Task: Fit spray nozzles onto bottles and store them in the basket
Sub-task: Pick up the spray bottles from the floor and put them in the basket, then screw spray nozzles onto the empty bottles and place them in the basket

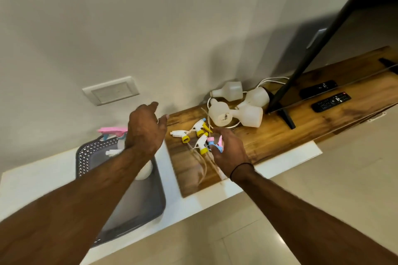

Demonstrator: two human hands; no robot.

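Our right hand (229, 153) pinches a pink-and-blue plastic spray nozzle (216, 143); our left hand (146, 129) hovers spread above the grey perforated plastic basket (90, 153).

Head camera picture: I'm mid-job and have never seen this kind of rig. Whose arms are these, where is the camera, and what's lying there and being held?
There is no machine here. One wide-angle camera sits on a person's head and looks down, so the two bare arms are theirs. The left hand is open and empty, hovering above the grey basket, which already holds a bottle with a pink-and-blue nozzle. The right hand is closing on a pink-and-blue spray nozzle on the wooden shelf. Beside it lie three white nozzles with yellow collars, their tubes trailing. Behind them lie four empty white bottles, uncapped. Further right stand a television's edge and two remote controls.
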